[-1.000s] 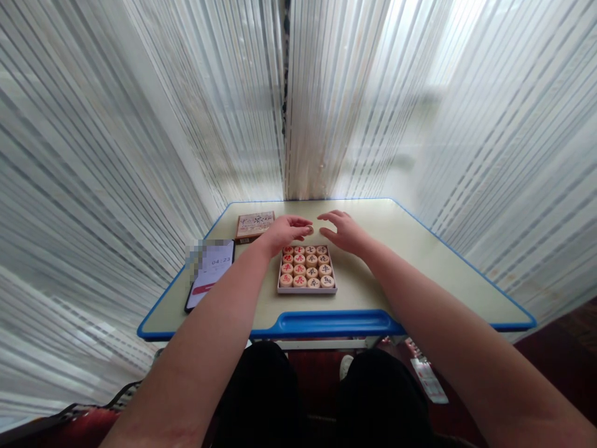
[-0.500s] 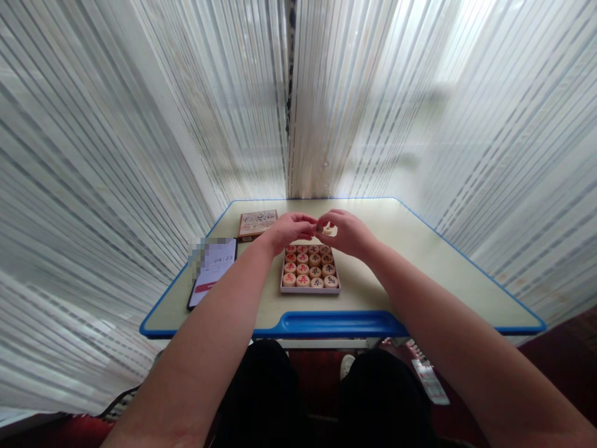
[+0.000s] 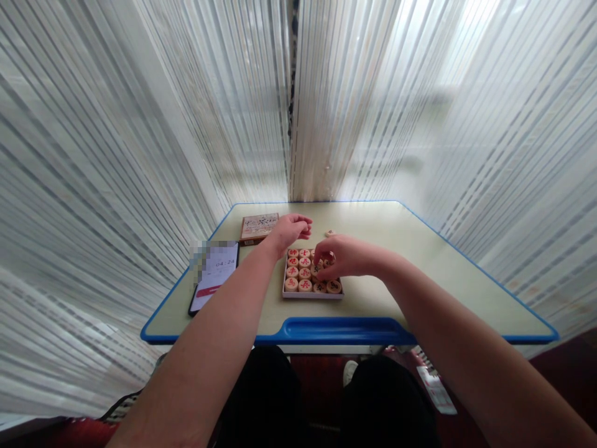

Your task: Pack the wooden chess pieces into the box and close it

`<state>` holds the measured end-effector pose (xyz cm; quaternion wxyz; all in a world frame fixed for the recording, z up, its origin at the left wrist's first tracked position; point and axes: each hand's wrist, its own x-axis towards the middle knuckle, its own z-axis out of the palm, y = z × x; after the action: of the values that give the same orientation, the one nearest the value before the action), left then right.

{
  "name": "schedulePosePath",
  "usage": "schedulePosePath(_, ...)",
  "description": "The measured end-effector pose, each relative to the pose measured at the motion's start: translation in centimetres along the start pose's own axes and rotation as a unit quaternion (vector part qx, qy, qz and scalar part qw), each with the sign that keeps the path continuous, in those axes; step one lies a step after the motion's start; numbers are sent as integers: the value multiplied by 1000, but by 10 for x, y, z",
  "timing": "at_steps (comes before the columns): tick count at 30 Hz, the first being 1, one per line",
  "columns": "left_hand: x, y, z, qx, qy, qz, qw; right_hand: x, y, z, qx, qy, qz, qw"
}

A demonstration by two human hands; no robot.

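A shallow white box (image 3: pixel 285 295) holds rows of round wooden xiangqi pieces (image 3: pixel 305 285), red characters on the left and black on the right. My right hand (image 3: pixel 342 256) reaches over its right half, thumb and fingertips closed around a black-marked xiangqi piece (image 3: pixel 317 270). That piece is partly hidden by the fingers. Behind the box, my left hand (image 3: pixel 293 230) hovers with its fingers curled together; what they hold, if anything, cannot be made out. Just beyond my right hand, a few loose pieces (image 3: pixel 330 233) lie on the table, partly covered.
A printed box lid (image 3: pixel 259 228) lies at the back left. Nearer, a phone (image 3: pixel 215 277) shows a running timer. The pale table (image 3: pixel 443 286) has a blue edge and a blue front trough (image 3: pixel 342 327). Striped curtains (image 3: pixel 326 93) hang close around it.
My hands were together behind the box over a piece; they have parted. My right hand has come down and nearer, onto the box's pieces. My left hand has stayed near its place.
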<state>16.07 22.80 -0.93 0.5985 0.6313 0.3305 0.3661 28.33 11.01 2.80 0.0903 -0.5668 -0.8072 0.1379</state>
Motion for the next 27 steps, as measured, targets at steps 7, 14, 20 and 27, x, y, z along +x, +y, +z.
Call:
schedulePosePath(7, 0, 4, 1, 1, 32, 7, 999, 2, 3, 3, -23, -14, -10, 1000)
schedulePosePath(14, -3, 5, 2, 25, 4, -20, 999, 1, 4, 2, -23, -12, -11, 1000)
schedulePosePath(20, -2, 2, 2, 48, -1, -16, 999, 1, 5, 3, -6, -13, -22, 1000)
schedulePosePath(27, -2, 2, 2, 50, -8, -19, 999, 4, 6, 4, -13, -16, -26, 999)
